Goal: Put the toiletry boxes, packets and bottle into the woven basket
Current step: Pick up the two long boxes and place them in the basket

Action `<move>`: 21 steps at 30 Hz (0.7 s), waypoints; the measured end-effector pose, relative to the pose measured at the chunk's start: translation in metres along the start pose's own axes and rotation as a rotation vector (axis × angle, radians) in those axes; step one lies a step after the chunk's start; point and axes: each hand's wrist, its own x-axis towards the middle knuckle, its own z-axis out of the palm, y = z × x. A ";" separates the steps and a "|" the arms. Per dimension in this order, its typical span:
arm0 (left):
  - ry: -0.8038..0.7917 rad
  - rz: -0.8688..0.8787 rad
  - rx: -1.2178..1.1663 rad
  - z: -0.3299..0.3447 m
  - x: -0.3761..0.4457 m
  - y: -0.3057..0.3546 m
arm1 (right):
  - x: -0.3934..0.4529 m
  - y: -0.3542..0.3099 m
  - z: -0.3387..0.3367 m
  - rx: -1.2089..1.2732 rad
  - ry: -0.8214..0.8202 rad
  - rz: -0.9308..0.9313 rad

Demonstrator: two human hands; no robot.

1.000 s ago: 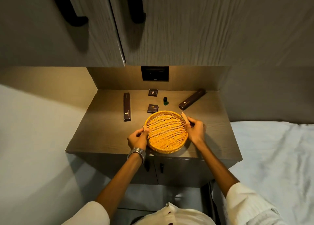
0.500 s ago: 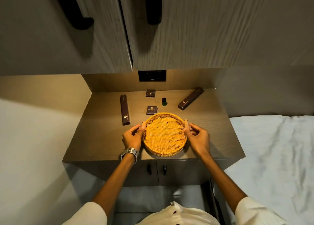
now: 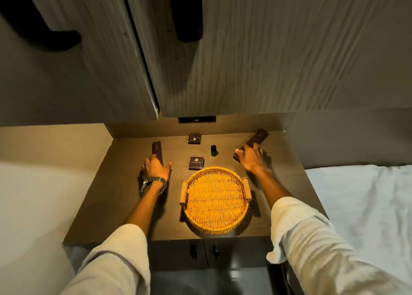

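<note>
While both hands reach past it, the woven basket [image 3: 215,200] sits empty near the front edge of the wooden counter [image 3: 107,205]; all positions below are referenced to the basket.

Far left of basket, beyond its rear-left rim: long dark box [image 3: 157,151], lying lengthwise, pointing away from the viewer. Left hand [image 3: 156,167] is on its near end, thumb on the basket side, fingers on the far side. Fingers loosely spread around the box; whether they are actually clamped on it cannot be told. A metal wristwatch [image 3: 153,183] shows on that wrist.

Directly behind basket, just beside the rear rim: small square dark box [image 3: 196,163]. Further back, near the rear wall: second small square box [image 3: 194,138]. Behind basket, slightly right: small green bottle [image 3: 214,150], upright, dark cap.

Right of basket, beyond its rear-right rim: second long dark box [image 3: 256,140], lying diagonally. Right hand [image 3: 250,158] covers its near end, fingers curled over the box; firmness of hold not discernible. Box appears to rest on the counter.

Basket handles: one either side, both untouched.
</note>
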 end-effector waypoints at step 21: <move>0.017 0.053 -0.170 -0.036 -0.059 0.021 | -0.062 0.008 -0.031 0.257 0.241 0.194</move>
